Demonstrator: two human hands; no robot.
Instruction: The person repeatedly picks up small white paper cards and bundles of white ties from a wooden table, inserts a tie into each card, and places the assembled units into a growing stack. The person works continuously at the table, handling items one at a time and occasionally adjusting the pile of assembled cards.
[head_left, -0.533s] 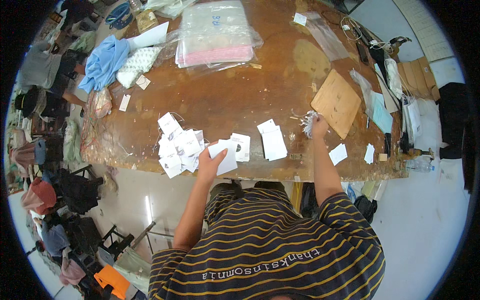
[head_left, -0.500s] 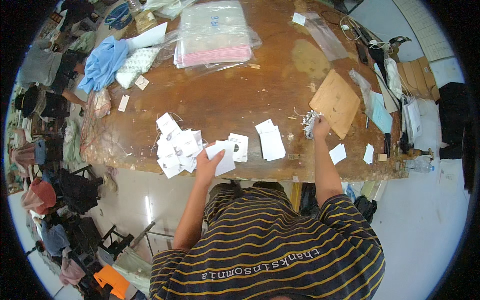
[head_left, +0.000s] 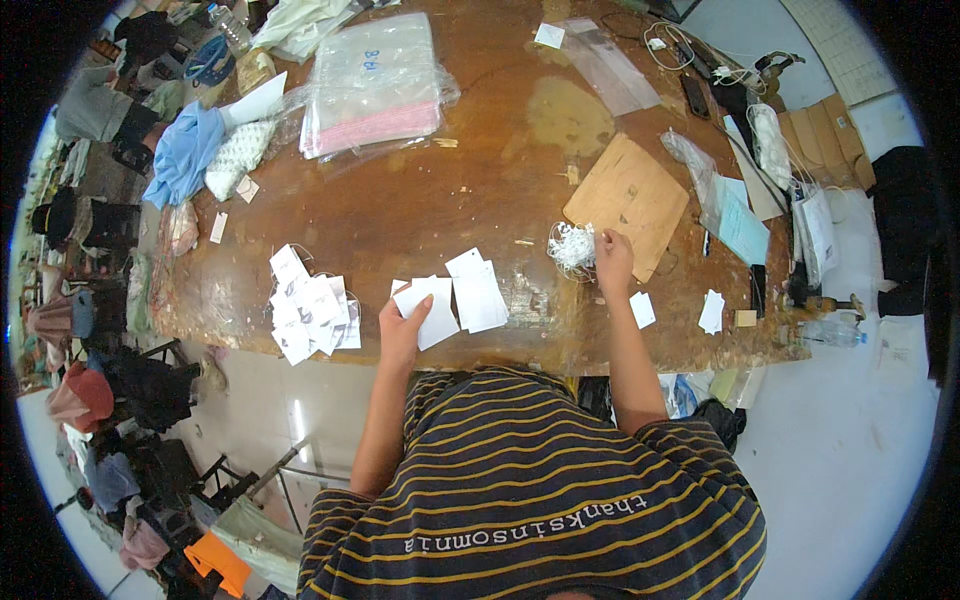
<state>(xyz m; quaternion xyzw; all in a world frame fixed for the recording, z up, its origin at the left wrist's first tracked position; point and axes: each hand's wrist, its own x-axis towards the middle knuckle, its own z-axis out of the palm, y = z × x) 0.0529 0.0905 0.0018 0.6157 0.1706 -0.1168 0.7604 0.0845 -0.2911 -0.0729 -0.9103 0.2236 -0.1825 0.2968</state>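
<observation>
My left hand (head_left: 402,328) is closed on white cards (head_left: 436,318), thumb on top, low over the table's near edge. Under and behind them peeks another white card at the left. Just right of the held cards lies a small stack of white cards (head_left: 482,298). A loose heap of white tags with strings (head_left: 312,308) is left of that hand. My right hand (head_left: 615,264) has its fingers pinched at the right edge of a tangled bundle of white strings (head_left: 571,249). What sits between those fingertips is too small to make out.
A tan envelope-like sheet (head_left: 632,200) lies beyond my right hand. Small white cards (head_left: 642,309) and more cards (head_left: 711,312) are to its right. Plastic-wrapped flat bags (head_left: 372,85) and blue cloth (head_left: 190,150) lie far left; cables (head_left: 672,45) and a phone (head_left: 695,97) far right.
The whole view has shifted. My left hand has moved right, away from the tag heap, with the cards over a stack there. My right hand has slid to the string bundle's right edge.
</observation>
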